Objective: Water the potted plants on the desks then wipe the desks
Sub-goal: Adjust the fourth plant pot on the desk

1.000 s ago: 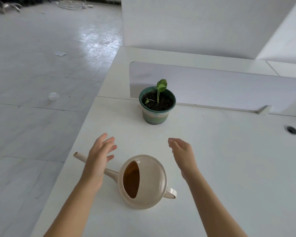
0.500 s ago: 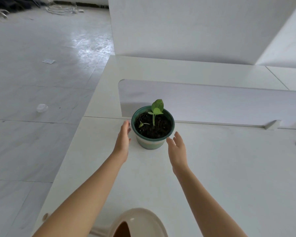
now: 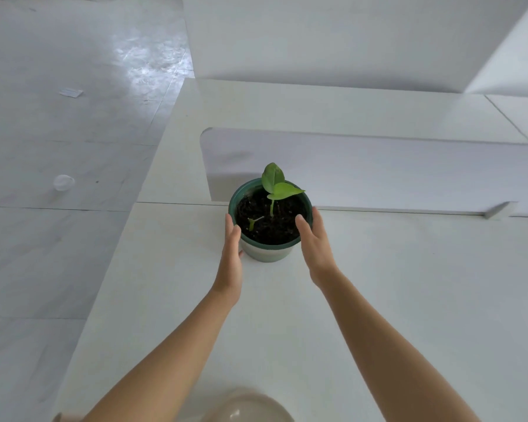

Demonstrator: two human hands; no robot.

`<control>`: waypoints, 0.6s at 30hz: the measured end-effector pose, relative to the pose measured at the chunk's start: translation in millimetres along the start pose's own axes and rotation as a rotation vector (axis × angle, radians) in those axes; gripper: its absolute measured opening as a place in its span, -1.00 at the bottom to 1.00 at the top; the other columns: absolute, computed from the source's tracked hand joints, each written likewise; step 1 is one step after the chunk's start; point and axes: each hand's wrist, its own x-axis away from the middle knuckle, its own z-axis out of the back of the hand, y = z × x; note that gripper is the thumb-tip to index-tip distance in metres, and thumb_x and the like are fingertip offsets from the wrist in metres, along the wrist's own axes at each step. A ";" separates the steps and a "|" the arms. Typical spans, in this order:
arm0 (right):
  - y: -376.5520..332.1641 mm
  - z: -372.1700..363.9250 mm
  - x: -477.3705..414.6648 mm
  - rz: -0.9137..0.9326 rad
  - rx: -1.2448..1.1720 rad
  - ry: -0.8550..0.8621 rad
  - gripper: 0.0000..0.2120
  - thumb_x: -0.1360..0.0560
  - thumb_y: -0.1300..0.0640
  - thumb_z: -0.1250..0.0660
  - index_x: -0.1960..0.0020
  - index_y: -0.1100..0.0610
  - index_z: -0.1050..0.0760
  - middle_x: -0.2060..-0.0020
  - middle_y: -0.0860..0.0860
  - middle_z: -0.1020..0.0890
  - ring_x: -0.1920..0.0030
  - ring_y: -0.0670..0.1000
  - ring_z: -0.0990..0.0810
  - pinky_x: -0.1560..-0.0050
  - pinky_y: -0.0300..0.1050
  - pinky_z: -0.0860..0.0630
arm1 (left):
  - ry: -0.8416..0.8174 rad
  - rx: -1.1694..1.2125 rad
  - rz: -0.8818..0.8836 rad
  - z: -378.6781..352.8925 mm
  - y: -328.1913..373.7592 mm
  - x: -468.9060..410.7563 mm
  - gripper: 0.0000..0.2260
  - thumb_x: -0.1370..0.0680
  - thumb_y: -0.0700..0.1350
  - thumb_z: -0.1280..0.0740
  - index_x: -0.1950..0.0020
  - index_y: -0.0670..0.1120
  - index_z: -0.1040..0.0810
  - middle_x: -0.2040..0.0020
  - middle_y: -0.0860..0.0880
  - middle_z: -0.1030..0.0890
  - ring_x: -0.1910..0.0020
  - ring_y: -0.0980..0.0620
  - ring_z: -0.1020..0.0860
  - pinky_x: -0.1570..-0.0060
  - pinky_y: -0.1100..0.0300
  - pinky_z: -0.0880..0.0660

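- Green-rimmed pot (image 3: 269,254) sits between two flat palms: left hand (image 3: 232,263) and right hand (image 3: 317,254) lie against its sides, fingers straight, not curled round it.
- It looks like stiff plastic full of soil, so probably fairly heavy; grip the wall under the rim and keep it level.
- Seedling (image 3: 276,184) looks fragile; keep fingers clear.
- The pot stands on the white desk (image 3: 409,300) just before the divider (image 3: 378,172); the watering can (image 3: 247,406) is at the near edge.

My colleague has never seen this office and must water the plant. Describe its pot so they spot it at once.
Find the white desk, then the low white divider along its far edge. Before the divider's left end stands the pot: round, green, holding dark soil and a leafy seedling. The watering can nearby is beige.
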 end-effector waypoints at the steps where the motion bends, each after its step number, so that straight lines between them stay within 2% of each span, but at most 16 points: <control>1: -2.6 3.5 -3.4 -0.015 0.017 -0.012 -0.61 -0.58 0.08 -0.12 -0.40 0.00 -0.21 -0.30 -0.05 -0.35 -0.30 -0.09 -0.32 -0.25 -0.25 -0.21 | -0.015 -0.017 -0.002 0.1 -0.4 4.0 -0.32 -0.41 0.34 -0.02 -0.50 0.18 -0.01 -0.51 0.22 -0.14 -0.47 0.25 -0.12 -0.38 0.13 -0.08; 3: -5.4 9.6 -6.7 -0.064 0.042 -0.022 -0.48 -0.58 0.01 -0.11 -0.49 0.10 -0.08 -0.44 -0.03 -0.26 -0.43 -0.06 -0.23 -0.32 -0.22 -0.16 | -0.032 -0.056 0.002 4.7 -1.6 6.2 -0.29 -0.37 0.38 -0.01 -0.50 0.20 -0.03 -0.51 0.25 -0.13 -0.47 0.28 -0.09 -0.39 0.13 -0.03; 6: -3.5 13.4 0.4 -0.075 0.011 0.017 -0.47 -0.59 0.01 -0.08 -0.50 0.14 -0.04 -0.48 -0.02 -0.20 -0.46 -0.07 -0.17 -0.28 -0.27 -0.11 | 0.021 -0.065 0.024 11.9 6.1 -2.4 -0.28 -0.41 0.36 -0.01 -0.52 0.11 -0.03 -0.53 0.17 -0.10 -0.49 0.23 -0.08 -0.45 0.09 -0.01; 8: 0.1 9.3 11.6 -0.054 -0.036 0.052 -0.53 -0.60 0.08 -0.07 -0.47 0.17 -0.12 -0.36 -0.03 -0.36 -0.37 -0.11 -0.28 -0.23 -0.33 -0.16 | 0.080 -0.036 0.047 13.4 15.1 -12.2 -0.32 -0.47 0.29 0.01 -0.53 0.03 -0.01 -0.54 0.10 -0.10 -0.49 0.16 -0.10 -0.44 0.08 -0.05; 9: 1.7 4.6 18.2 -0.029 -0.051 0.064 -0.58 -0.60 0.11 -0.08 -0.44 0.16 -0.21 -0.26 -0.05 -0.43 -0.30 -0.13 -0.35 -0.22 -0.34 -0.22 | 0.075 -0.042 0.055 12.6 19.0 -16.5 -0.30 -0.44 0.32 0.00 -0.52 0.04 -0.05 -0.53 0.09 -0.14 -0.49 0.14 -0.12 -0.42 0.09 -0.06; 10: 6.2 0.0 21.9 -0.006 -0.050 0.074 -0.63 -0.59 0.13 -0.09 -0.38 0.12 -0.29 -0.24 -0.06 -0.46 -0.26 -0.14 -0.39 -0.23 -0.33 -0.28 | 0.054 -0.058 0.066 11.6 20.9 -20.3 -0.25 -0.37 0.36 -0.01 -0.51 0.06 -0.10 -0.51 0.10 -0.19 -0.47 0.15 -0.15 -0.40 0.10 -0.07; 12: 14.4 -5.8 22.4 0.005 -0.061 0.087 -0.65 -0.57 0.13 -0.12 -0.35 0.08 -0.34 -0.27 0.00 -0.47 -0.27 -0.09 -0.42 -0.26 -0.22 -0.33 | 0.007 -0.088 0.084 8.4 18.5 -22.6 -0.21 -0.32 0.40 -0.02 -0.50 0.09 -0.13 -0.51 0.12 -0.21 -0.48 0.17 -0.14 -0.45 0.06 -0.03; 14: 17.4 -6.5 15.1 -0.011 -0.054 0.092 -0.70 -0.56 0.08 -0.14 -0.28 0.02 -0.36 -0.26 0.04 -0.46 -0.26 -0.05 -0.42 -0.22 -0.17 -0.32 | 0.005 -0.094 0.061 6.2 15.5 -18.0 -0.36 -0.47 0.32 0.00 -0.51 0.10 -0.08 -0.52 0.12 -0.16 -0.49 0.16 -0.11 -0.47 0.02 -0.01; 16: 15.1 -5.0 7.7 -0.017 -0.008 0.081 -0.70 -0.54 0.02 -0.15 -0.26 -0.03 -0.36 -0.24 0.04 -0.46 -0.25 -0.01 -0.42 -0.21 -0.14 -0.32 | 0.012 -0.086 0.041 5.1 12.8 -13.6 -0.50 -0.60 0.15 0.05 -0.52 0.08 0.00 -0.54 0.12 -0.10 -0.50 0.15 -0.07 -0.48 0.03 0.01; 18: 11.1 -3.3 2.9 -0.005 0.035 0.061 -0.62 -0.53 -0.02 -0.14 -0.33 0.00 -0.34 -0.27 0.04 -0.45 -0.28 0.01 -0.42 -0.28 -0.07 -0.34 | 0.011 -0.099 0.052 4.2 9.8 -8.4 -0.50 -0.62 0.11 0.06 -0.53 0.06 0.11 -0.55 0.12 0.00 -0.51 0.15 -0.01 -0.50 0.02 0.04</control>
